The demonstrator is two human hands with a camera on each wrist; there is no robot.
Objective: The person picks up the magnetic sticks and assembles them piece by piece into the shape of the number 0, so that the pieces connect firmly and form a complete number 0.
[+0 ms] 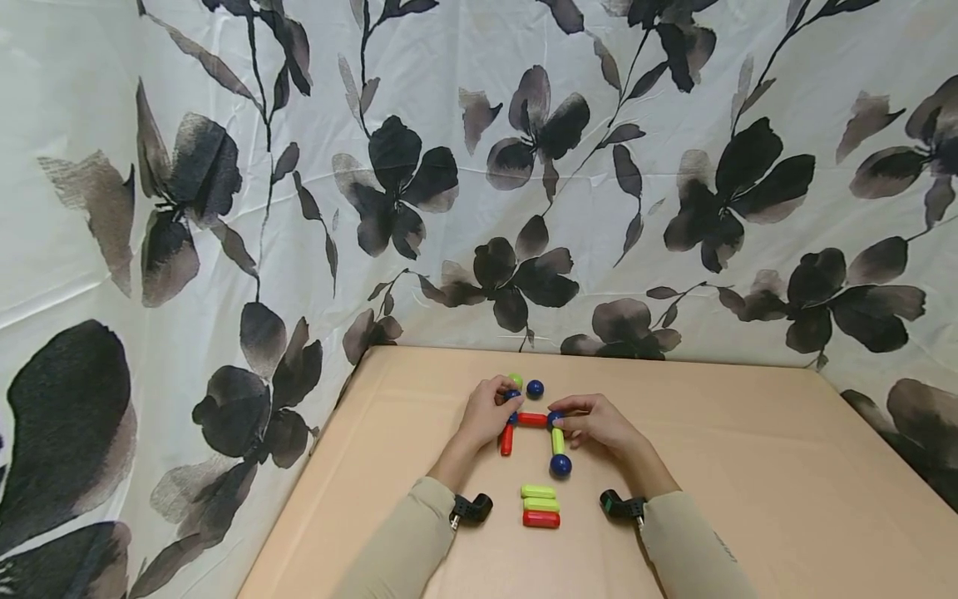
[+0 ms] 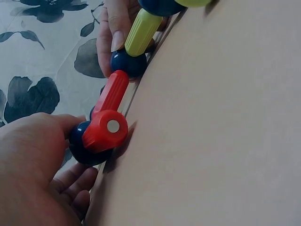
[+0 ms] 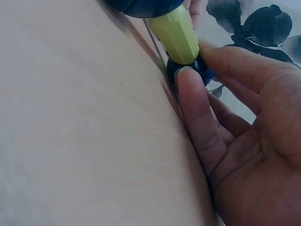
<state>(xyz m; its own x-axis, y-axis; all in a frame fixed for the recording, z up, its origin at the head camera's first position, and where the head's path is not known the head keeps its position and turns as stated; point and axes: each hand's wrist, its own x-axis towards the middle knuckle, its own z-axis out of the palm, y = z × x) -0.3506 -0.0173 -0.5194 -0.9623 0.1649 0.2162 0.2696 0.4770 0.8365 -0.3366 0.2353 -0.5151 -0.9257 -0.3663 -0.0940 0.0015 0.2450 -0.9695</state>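
Note:
My left hand (image 1: 486, 412) grips a dark blue ball (image 2: 82, 149) between thumb and fingers. From that ball a red magnetic rod (image 1: 533, 419) runs across to a second blue ball (image 1: 555, 418). Another red rod (image 1: 506, 441) points toward the body, its bare end showing a silver disc (image 2: 113, 126) in the left wrist view. My right hand (image 1: 602, 426) pinches the second ball, its thumb and fingertips around it. A yellow-green rod (image 3: 176, 35) leads from there to a third blue ball (image 1: 560, 466) nearer the body.
Two yellow-green rods (image 1: 539, 491) and a red rod (image 1: 541, 520) lie in a row between the forearms. Beyond the left fingers are a green ball (image 1: 516, 380) and a blue ball (image 1: 535, 388). Floral cloth (image 1: 516, 283) hangs behind the tabletop (image 1: 748, 466).

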